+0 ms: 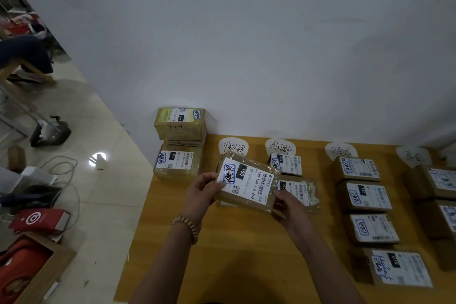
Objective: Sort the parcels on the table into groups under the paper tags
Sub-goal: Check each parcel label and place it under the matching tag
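Both hands — left hand [202, 189], right hand [287, 207] — grip a taped parcel [246, 184] by its short ends at frame centre, raised above the bench [246, 254], below the leftmost paper tag [233, 147] — other parcels lie in columns at right.

The held parcel [246, 184] carries a white label reading "150" in a black box and "150-150 A26 050" along its edge, with blue-framed handwriting I can't make out. Left of it, a stacked box [178, 162] shows "070"; the yellow-green box [180, 122] on top shows "220" and a handwritten "S-L-8". Just right of the held parcel, two parcels [287, 163] show "070". Far right of it, a box [365, 196] reads "160" and the nearest box [401, 268] "070". The paper tags [233, 147] bear handwritten characters, illegible from here.
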